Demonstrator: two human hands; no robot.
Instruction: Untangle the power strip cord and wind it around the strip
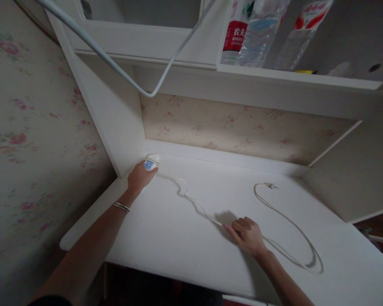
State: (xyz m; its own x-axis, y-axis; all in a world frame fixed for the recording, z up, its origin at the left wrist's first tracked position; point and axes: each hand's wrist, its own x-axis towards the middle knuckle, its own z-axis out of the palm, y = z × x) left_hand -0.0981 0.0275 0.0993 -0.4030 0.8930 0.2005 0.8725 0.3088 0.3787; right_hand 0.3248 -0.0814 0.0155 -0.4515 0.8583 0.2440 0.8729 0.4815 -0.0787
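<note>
At the far left corner of the desk, my left hand (139, 176) grips a white power strip (151, 163) with a blue socket face. Some of its cord is wound around the strip's far end. From there the white cord (196, 201) runs in loose bends across the desktop to my right hand (247, 233), which is closed on it near the middle front. Beyond that hand the cord makes a wide loop on the right, ending in a plug (270, 185) that lies on the desk.
The white desktop (166, 238) is bounded by side panels and a low back strip. Above it, a shelf (290, 78) holds several plastic bottles (261, 34). A pale cable (115, 72) hangs down in front of the upper cabinet. Flowered wallpaper (25, 140) covers the left wall.
</note>
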